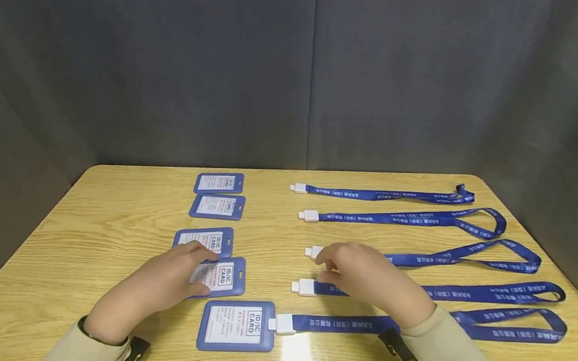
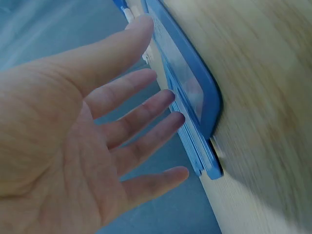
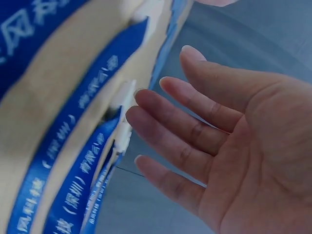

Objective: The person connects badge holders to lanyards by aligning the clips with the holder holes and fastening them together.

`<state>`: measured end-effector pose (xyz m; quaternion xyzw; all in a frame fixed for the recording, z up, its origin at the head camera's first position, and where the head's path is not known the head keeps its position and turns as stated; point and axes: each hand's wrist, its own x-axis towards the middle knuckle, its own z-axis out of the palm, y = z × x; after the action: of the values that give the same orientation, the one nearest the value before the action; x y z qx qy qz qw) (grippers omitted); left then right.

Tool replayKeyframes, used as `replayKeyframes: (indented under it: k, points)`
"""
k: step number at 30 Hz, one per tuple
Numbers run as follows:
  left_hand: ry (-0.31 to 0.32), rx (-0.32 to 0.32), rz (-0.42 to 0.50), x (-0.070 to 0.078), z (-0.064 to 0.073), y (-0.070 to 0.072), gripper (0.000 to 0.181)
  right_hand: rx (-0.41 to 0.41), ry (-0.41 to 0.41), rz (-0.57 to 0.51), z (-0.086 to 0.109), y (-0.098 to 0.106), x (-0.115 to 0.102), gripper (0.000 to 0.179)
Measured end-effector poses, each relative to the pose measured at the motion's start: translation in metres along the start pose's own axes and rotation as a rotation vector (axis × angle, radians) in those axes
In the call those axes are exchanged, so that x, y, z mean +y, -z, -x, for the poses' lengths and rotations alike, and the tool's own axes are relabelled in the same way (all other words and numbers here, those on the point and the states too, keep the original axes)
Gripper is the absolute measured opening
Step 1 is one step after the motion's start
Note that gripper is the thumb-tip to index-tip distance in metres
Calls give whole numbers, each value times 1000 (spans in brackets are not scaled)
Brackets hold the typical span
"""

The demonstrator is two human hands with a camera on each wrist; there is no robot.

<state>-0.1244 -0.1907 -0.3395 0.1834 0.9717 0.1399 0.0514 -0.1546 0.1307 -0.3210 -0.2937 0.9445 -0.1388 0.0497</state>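
Observation:
My left hand (image 1: 163, 277), fingers spread and bent a little, hovers over a blue ID card holder (image 1: 232, 276). The thumb overlaps its lower edge in the head view, and another card holder (image 1: 226, 242) lies just behind it. In the left wrist view, the palm is bare and the fingertips are close to the holder's blue frame (image 2: 212, 107). My right hand (image 1: 365, 272) is above a blue lanyard (image 1: 447, 292), near its white clip (image 1: 305, 287). The right wrist view shows its fingers loosely bent, holding nothing. At the front, one card holder (image 1: 207, 337) is joined to a lanyard's white clip (image 1: 286, 323).
Two more card holders (image 1: 218, 182) lie at the back left of the wooden table (image 1: 105, 218). Other blue lanyards (image 1: 382, 218) stretch across the right side, clips toward the holders. A dark grey curtain (image 1: 201, 73) stands behind the table.

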Motion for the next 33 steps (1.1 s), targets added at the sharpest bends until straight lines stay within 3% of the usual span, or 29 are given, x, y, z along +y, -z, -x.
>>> replayKeyframes:
  k: [8, 17, 27, 33]
  points:
    - [26, 11, -54, -6, -1, -3, 55, -27, 33, -26, -3, -12, 9, 19]
    - [44, -32, -22, -9, 0, -5, 66, -39, 81, -61, -2, -20, 7, 11]
    - [44, -23, -13, -12, 2, -5, 68, -50, 49, -26, -2, -24, 2, 27]
    - [44, -23, 1, -12, 2, -5, 70, -29, 83, -14, -4, -28, 1, 24]
